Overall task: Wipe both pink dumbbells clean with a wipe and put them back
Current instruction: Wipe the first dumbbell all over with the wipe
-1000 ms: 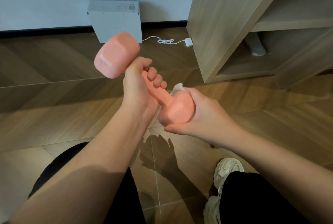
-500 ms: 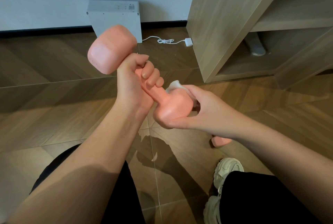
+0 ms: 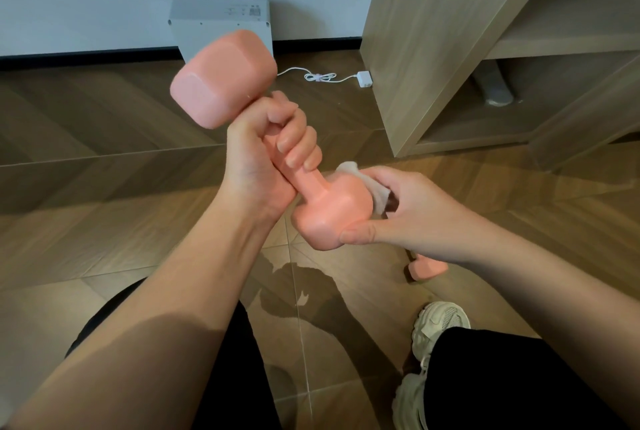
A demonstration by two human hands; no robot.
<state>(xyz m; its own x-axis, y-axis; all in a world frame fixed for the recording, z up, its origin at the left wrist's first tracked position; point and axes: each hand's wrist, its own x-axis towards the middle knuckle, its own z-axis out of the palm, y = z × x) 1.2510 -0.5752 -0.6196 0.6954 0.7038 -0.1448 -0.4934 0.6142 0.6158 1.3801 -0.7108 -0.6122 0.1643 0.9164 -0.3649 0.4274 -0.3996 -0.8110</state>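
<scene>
In the air above the wooden floor (image 3: 104, 159), a pink dumbbell (image 3: 221, 80), tilted, one head up and to the left, the other down and to the right. Around its handle the left hand (image 3: 266, 159), fingers curled tight on it. At the lower head the right hand (image 3: 415, 215), thumb against the near face, fingers bent and pressing a white wipe (image 3: 379, 196) on the far side. On the floor, partly hidden under the right wrist, a second pink dumbbell (image 3: 427, 268), near a light shoe (image 3: 440, 329).

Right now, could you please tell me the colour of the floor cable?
The thin cable is white, clearest in head view.
</scene>
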